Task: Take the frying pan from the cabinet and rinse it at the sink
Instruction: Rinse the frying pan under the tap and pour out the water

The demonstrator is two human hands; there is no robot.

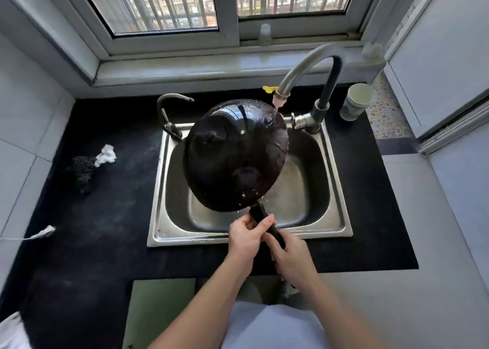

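Note:
The black frying pan (235, 155) is turned bottom-up and tilted over the steel sink (158, 190). Its wet underside faces me. Water runs from the tall faucet's spout (281, 98) onto the pan's far right edge. My left hand (246, 236) grips the pan's black handle (260, 213) close to the pan. My right hand (289, 258) grips the same handle further back, just above the sink's front rim.
A black countertop (105, 216) surrounds the sink. A second small tap (169, 116) stands at the sink's back left. A steel scourer (80, 171) and a white rag (105, 155) lie left. Stacked white cups (356, 101) stand at the back right. A window sill runs behind.

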